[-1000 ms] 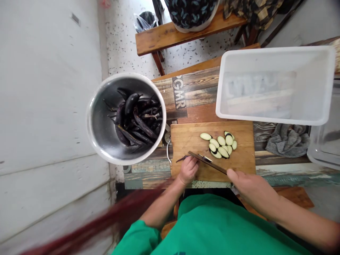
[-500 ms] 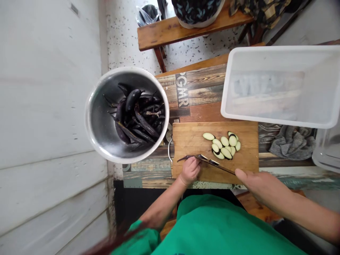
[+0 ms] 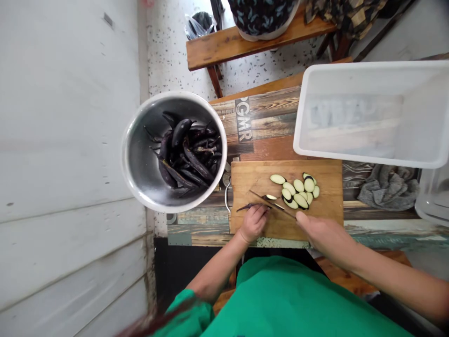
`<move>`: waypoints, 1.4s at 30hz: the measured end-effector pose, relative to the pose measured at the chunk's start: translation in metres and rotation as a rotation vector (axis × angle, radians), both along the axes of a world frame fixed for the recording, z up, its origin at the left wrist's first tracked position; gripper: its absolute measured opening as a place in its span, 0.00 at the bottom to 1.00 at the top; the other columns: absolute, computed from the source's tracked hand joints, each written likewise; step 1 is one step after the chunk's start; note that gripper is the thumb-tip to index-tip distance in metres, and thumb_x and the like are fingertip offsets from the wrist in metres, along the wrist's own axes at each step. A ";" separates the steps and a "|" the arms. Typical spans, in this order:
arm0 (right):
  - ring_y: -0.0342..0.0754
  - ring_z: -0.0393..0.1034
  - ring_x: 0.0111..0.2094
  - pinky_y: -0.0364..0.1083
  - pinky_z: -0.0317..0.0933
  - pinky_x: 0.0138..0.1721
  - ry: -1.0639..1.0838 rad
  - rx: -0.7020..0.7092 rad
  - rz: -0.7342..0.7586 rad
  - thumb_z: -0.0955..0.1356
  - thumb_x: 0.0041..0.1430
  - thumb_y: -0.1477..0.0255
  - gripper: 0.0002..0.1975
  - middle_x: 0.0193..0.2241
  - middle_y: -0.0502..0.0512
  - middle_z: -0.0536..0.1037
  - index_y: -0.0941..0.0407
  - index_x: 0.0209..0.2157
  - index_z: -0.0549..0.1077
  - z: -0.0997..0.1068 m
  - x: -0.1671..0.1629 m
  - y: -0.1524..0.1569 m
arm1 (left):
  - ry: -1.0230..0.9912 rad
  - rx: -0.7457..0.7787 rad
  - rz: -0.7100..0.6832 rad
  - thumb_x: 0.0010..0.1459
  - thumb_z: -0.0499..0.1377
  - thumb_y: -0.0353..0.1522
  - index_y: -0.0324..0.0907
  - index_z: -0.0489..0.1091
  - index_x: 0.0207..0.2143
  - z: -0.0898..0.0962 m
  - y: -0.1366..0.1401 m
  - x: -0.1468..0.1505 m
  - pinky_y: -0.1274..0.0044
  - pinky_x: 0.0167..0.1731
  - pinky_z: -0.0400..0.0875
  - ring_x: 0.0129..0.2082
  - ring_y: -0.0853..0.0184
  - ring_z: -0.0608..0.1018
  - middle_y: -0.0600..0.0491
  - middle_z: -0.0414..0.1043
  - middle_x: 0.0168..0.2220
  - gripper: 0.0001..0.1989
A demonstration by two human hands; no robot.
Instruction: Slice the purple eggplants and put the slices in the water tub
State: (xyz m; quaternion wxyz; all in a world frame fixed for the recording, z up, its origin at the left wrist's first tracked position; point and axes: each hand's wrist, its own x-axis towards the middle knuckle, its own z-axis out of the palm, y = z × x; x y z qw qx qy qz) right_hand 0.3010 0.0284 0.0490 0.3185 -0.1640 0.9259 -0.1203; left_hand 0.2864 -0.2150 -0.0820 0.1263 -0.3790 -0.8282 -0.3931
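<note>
- Head view: the left hand (image 3: 253, 223) is curled shut over a slim dark eggplant (image 3: 247, 206), pinning it to the wooden cutting board (image 3: 252, 180); the stem end pokes out to the left of the knuckles.
- The right hand (image 3: 321, 234) is wrapped around the handle of a knife (image 3: 271, 204), whose blade runs diagonally up and left across the board, meeting the eggplant just beside the left fingers.
- A fresh slice (image 3: 271, 197) lies against the blade, and a small pile of pale oval slices (image 3: 298, 189) sits on the board just beyond it.
- Left of the board stands a metal pot (image 3: 140, 164) holding whole dark eggplants (image 3: 187, 152).
- Behind the board is a white plastic tub (image 3: 368, 112), with a grey cloth (image 3: 387, 187) beneath its near edge.
- The board rests on a patterned wooden table (image 3: 266, 112); a wooden bench (image 3: 245, 40) stands farther back.
- The person wears a green top (image 3: 291, 299).
</note>
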 end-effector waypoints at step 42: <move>0.45 0.69 0.25 0.45 0.44 0.26 0.219 0.046 -0.147 0.57 0.71 0.73 0.13 0.27 0.55 0.78 0.58 0.40 0.72 -0.001 0.005 -0.005 | 0.067 -0.282 0.226 0.71 0.53 0.28 0.40 0.75 0.51 0.020 -0.029 -0.017 0.69 0.44 0.74 0.44 0.61 0.79 0.46 0.80 0.45 0.12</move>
